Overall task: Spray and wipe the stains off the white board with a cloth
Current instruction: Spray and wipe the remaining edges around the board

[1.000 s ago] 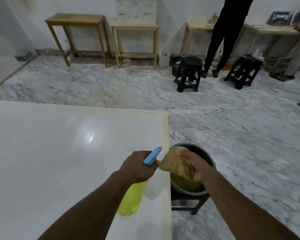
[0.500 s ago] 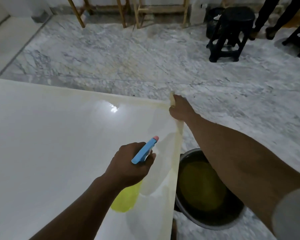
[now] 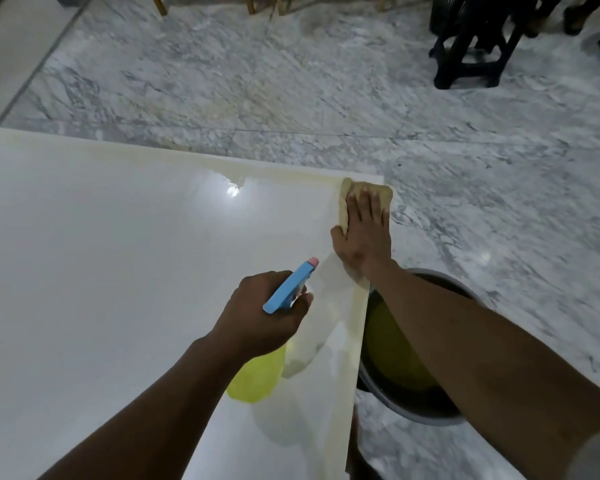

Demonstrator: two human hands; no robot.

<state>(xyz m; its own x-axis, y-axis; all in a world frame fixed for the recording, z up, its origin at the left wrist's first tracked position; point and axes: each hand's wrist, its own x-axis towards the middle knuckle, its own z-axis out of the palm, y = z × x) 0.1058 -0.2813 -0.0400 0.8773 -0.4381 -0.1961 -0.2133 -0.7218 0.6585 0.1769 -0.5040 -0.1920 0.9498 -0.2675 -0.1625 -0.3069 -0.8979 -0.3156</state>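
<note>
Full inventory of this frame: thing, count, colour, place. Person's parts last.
white board: 1, white with yellowish edges, fills the left half
cloth: 1, tan, at the board's far right corner, pressed flat under the right hand
spray bottle: 1, blue head, yellow body, over the board near its right edge
basin: 1, grey metal, yellowish inside, beside the board's right edge, partly behind the right forearm
stool: 1, black, on the floor top right
wooden legs: several, tan, top edge, cut off
floor: grey-white marble
left hand: 1, gripping the spray bottle
right hand: 1, palm down on the cloth
</note>
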